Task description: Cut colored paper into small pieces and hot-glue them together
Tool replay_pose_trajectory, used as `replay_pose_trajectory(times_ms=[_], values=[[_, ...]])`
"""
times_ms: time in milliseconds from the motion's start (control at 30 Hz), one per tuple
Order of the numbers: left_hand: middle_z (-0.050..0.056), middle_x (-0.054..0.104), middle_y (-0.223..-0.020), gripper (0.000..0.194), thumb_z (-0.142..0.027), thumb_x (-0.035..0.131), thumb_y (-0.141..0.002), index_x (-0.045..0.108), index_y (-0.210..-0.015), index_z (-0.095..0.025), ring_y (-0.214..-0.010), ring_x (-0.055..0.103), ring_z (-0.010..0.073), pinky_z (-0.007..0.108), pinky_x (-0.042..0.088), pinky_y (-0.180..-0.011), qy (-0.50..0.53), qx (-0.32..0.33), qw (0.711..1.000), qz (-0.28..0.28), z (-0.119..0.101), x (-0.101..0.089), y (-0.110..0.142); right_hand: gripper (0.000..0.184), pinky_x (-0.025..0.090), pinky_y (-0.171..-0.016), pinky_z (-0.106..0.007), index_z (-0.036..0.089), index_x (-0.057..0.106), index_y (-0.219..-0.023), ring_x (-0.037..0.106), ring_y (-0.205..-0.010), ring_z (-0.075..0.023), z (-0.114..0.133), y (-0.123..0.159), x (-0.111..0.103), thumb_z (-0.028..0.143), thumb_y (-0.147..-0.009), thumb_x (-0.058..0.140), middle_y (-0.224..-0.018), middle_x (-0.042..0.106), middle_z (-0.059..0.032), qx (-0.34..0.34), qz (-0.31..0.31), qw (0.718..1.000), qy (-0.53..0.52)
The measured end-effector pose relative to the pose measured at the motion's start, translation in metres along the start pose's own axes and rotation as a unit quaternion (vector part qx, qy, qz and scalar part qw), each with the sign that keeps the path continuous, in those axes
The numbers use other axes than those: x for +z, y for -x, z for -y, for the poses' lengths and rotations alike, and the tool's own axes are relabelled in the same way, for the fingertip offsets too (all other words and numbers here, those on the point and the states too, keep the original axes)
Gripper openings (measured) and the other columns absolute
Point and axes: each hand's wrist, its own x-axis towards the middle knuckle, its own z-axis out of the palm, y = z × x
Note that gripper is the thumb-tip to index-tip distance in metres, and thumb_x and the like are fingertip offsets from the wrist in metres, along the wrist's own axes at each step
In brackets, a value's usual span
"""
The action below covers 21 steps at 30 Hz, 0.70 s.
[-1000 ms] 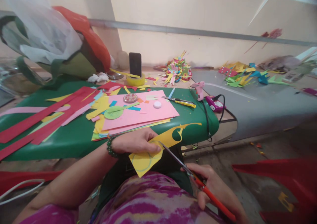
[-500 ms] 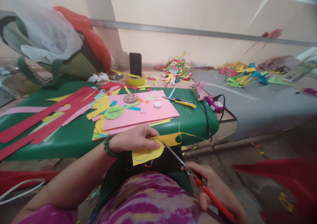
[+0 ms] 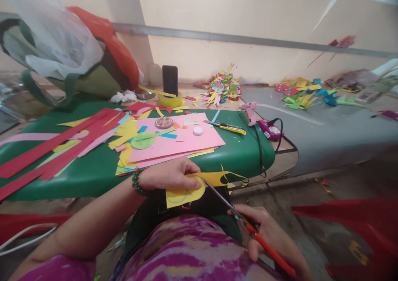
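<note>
Between the thumb and fingers of my left hand [image 3: 174,174] is a piece of yellow paper [image 3: 183,196] with a curved outline drawn on it. A partly cut yellow strip trails off to the right from its upper edge. My right hand [image 3: 264,227] grips the red handles of a pair of scissors [image 3: 248,226]. The blades point up and left, their tips at the rounded edge of the yellow paper, close to my left thumb. A stack of pink paper [image 3: 183,142] lies on the green table cover just beyond my left hand.
Beyond my hands lie a utility knife [image 3: 230,128], a pink glue gun [image 3: 250,113] with a cord, and a green paper leaf [image 3: 144,140]. A phone [image 3: 170,81] stands by a tape roll [image 3: 170,100]. Red strips [image 3: 59,144] spread left; a bag [image 3: 93,80] stands behind.
The trailing yellow strip has dropped and swung lower at its right end. The scissors stay at the paper's edge, and both hands have hardly shifted.
</note>
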Motion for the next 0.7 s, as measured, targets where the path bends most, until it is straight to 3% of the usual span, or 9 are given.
replay_pose_trajectory(times_ms=[133, 233, 300, 367, 433, 500, 567, 600, 700], values=[[-0.004, 0.049, -0.058, 0.033, -0.047, 0.064, -0.074, 0.058, -0.069, -0.015, -0.05, 0.038, 0.0077, 0.018, 0.028, -0.043, 0.015, 0.003, 1.0, 0.004, 0.0, -0.002, 0.0, 0.063, 0.028, -0.053, -0.023, 0.018, 0.07, -0.095, 0.034, -0.062, -0.0135, -0.005, -0.001, 0.001, 0.064, -0.054, 0.081, -0.063, 0.043, 0.0052, -0.005, 0.004, 1.0, -0.016], [-0.001, 0.055, -0.063, 0.042, -0.056, 0.067, -0.074, 0.063, -0.072, -0.014, -0.055, 0.043, 0.0089, 0.018, 0.033, -0.047, 0.09, 0.048, 0.994, -0.034, 0.007, -0.002, 0.0, 0.074, 0.023, -0.05, -0.024, 0.017, 0.069, -0.099, 0.03, -0.057, -0.012, -0.017, -0.003, 0.004, 0.072, -0.05, 0.079, -0.06, 0.04, 0.0062, -0.014, -0.04, 0.999, -0.029], [0.002, 0.06, -0.072, 0.054, -0.068, 0.064, -0.071, 0.066, -0.08, -0.015, -0.062, 0.05, 0.0113, 0.019, 0.039, -0.053, 0.202, 0.117, 0.968, -0.088, 0.018, 0.002, -0.002, 0.088, 0.02, -0.048, -0.024, 0.016, 0.068, -0.105, 0.028, -0.053, -0.0107, -0.024, -0.005, 0.007, 0.081, -0.046, 0.073, -0.057, 0.038, 0.0069, -0.018, -0.081, 0.994, -0.066], [0.006, 0.064, -0.082, 0.08, -0.088, 0.046, -0.066, 0.066, -0.097, -0.017, -0.066, 0.055, 0.0149, 0.022, 0.045, -0.055, 0.31, 0.179, 0.926, -0.117, 0.031, 0.011, -0.006, 0.103, 0.019, -0.047, -0.025, 0.014, 0.066, -0.107, 0.026, -0.051, -0.0098, -0.027, -0.007, 0.01, 0.091, -0.04, 0.064, -0.056, 0.037, 0.007, -0.024, -0.118, 0.985, -0.122], [0.009, 0.065, -0.092, 0.104, -0.097, 0.051, -0.041, 0.063, -0.108, -0.018, -0.069, 0.059, 0.0181, 0.027, 0.049, -0.057, 0.36, 0.23, 0.898, -0.105, 0.042, 0.024, -0.014, 0.108, 0.019, -0.046, -0.025, 0.013, 0.066, -0.108, 0.024, -0.05, -0.0093, -0.026, -0.012, 0.013, 0.095, -0.038, 0.057, -0.056, 0.036, 0.0068, -0.032, -0.148, 0.975, -0.164], [0.011, 0.064, -0.103, 0.093, -0.084, 0.069, -0.044, 0.061, -0.111, -0.02, -0.076, 0.06, 0.0184, 0.029, 0.051, -0.065, 0.371, 0.239, 0.89, -0.117, 0.05, 0.038, -0.024, 0.106, 0.019, -0.046, -0.024, 0.013, 0.066, -0.108, 0.024, -0.051, -0.0093, -0.025, -0.018, 0.018, 0.095, -0.04, 0.058, -0.056, 0.035, 0.0066, -0.043, -0.174, 0.966, -0.184], [0.011, 0.064, -0.103, 0.087, -0.062, 0.089, -0.034, 0.062, -0.105, -0.018, -0.078, 0.059, 0.0177, 0.03, 0.049, -0.073, 0.326, 0.241, 0.897, -0.18, 0.051, 0.052, -0.034, 0.103, 0.02, -0.046, -0.024, 0.014, 0.065, -0.108, 0.025, -0.051, -0.0093, -0.026, -0.026, 0.024, 0.094, -0.043, 0.059, -0.056, 0.036, 0.0064, -0.058, -0.186, 0.963, -0.188], [0.01, 0.065, -0.097, 0.08, -0.057, 0.091, -0.035, 0.063, -0.099, -0.017, -0.077, 0.058, 0.0173, 0.029, 0.048, -0.074, 0.308, 0.228, 0.893, -0.237, 0.05, 0.058, -0.039, 0.104, 0.02, -0.045, -0.024, 0.013, 0.065, -0.107, 0.025, -0.05, -0.009, -0.028, -0.03, 0.027, 0.094, -0.043, 0.058, -0.056, 0.035, 0.0065, -0.065, -0.187, 0.962, -0.188], [0.004, 0.062, -0.076, 0.044, -0.057, 0.074, -0.067, 0.059, -0.077, -0.016, -0.069, 0.054, 0.0151, 0.028, 0.047, -0.068, 0.319, 0.179, 0.857, -0.364, 0.042, 0.067, -0.051, 0.106, 0.021, -0.043, -0.023, 0.013, 0.065, -0.107, 0.024, -0.048, -0.0082, -0.031, -0.037, 0.035, 0.095, -0.042, 0.056, -0.055, 0.036, 0.0069, -0.074, -0.163, 0.968, -0.174]])
